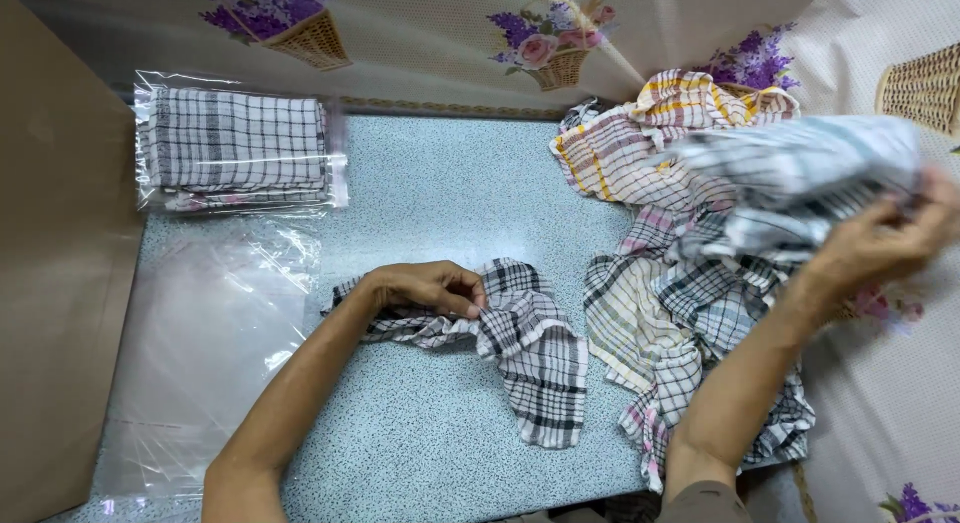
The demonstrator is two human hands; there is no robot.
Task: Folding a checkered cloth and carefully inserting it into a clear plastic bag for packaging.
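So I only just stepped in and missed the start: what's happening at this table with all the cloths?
A person is handling checked cloths at a speckled table. The left hand pinches a black-and-white cloth lying crumpled on the table. The right hand lifts a pale blue-striped cloth above a loose heap of cloths. At the far left sit bagged folded cloths, with empty clear bags in front.

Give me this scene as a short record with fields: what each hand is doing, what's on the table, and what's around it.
left hand: closed on a black-and-white checked cloth, pressing it to the table
right hand: lifting a blue-striped cloth, blurred
pile: loose checked cloths at right, touching the lifted one
bagged stack: folded checked cloths in a clear bag, far left
empty bags: clear plastic bags lying flat at left
surface: speckled blue table
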